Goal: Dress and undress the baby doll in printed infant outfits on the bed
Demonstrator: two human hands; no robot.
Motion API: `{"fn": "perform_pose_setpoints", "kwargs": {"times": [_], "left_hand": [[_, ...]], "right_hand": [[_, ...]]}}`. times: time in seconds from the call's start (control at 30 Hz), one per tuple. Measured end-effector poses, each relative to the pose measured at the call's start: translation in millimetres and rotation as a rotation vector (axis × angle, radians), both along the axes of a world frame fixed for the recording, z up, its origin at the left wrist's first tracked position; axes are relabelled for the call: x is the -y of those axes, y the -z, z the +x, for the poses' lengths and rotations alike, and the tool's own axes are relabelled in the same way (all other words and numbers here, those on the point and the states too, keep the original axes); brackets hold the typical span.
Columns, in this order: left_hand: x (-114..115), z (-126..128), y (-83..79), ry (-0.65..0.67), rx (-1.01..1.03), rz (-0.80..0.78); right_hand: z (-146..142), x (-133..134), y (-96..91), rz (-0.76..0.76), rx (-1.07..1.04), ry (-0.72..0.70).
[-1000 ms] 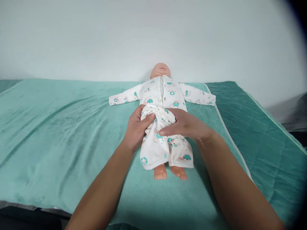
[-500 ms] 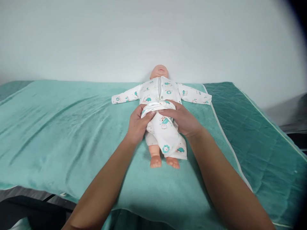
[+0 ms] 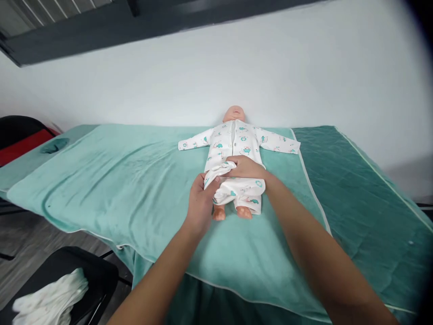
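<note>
A baby doll (image 3: 234,113) lies on its back with its head toward the wall and its bare feet toward me. It wears a white buttoned top (image 3: 221,142) with a teal animal print, its sleeves spread to both sides. Matching printed pants (image 3: 254,202) cover its legs. At the left side of the waist, my left hand (image 3: 202,198) grips the pants with the thumb on top. My right hand (image 3: 246,167) reaches across the belly, fingers closed on the bunched waistband. Its fingertips are partly hidden in the cloth.
A light green blanket (image 3: 135,180) with wrinkles covers the table over a darker green quilted cover (image 3: 358,203). At lower left, a black chair (image 3: 101,271) holds crumpled white cloth (image 3: 54,298). Another chair with red (image 3: 23,146) stands far left. Behind rises a white wall (image 3: 203,81).
The view has swung, bringing the chairs and a dark frame above into sight. My right hand has moved from the right side of the waistband across to its middle-left; the left hand stays on the pants.
</note>
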State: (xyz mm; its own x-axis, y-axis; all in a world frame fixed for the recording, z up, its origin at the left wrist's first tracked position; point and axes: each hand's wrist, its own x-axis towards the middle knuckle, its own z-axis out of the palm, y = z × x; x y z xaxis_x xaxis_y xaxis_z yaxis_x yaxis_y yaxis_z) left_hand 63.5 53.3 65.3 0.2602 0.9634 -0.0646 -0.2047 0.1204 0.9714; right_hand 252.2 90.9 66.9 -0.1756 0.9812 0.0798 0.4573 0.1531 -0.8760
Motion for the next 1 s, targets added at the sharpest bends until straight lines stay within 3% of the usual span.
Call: {"fn": "perform_pose_setpoints", "kwargs": {"times": [0.13, 0.27, 0.37, 0.47, 0.6, 0.83, 1.0], "left_hand": [[29, -4, -7.7, -0.016, -0.062, -0.135], [66, 2, -8.8, -0.259, 0.031, -0.151], [92, 7, 0.3, -0.387, 0.134, -0.188], [105, 3, 18.1, -0.426, 0.181, -0.237], [94, -17, 37.0, -0.406, 0.163, -0.246], [63, -36, 39.5, -0.256, -0.077, -0.321], [49, -34, 48.7, -0.204, -0.225, -0.154]], "right_hand": [[-3, -2, 3.6, 0.013, 0.224, 0.02], [-5, -3, 6.0, 0.035, 0.359, -0.007], [-6, -1, 5.8, 0.043, 0.461, -0.06], [-8, 4, 4.1, 0.05, 0.557, -0.09], [-13, 11, 1.6, 0.077, 0.577, -0.053], [-21, 17, 5.0, 0.107, 0.605, -0.011], [-21, 18, 14.4, 0.155, 0.655, 0.012]]}}
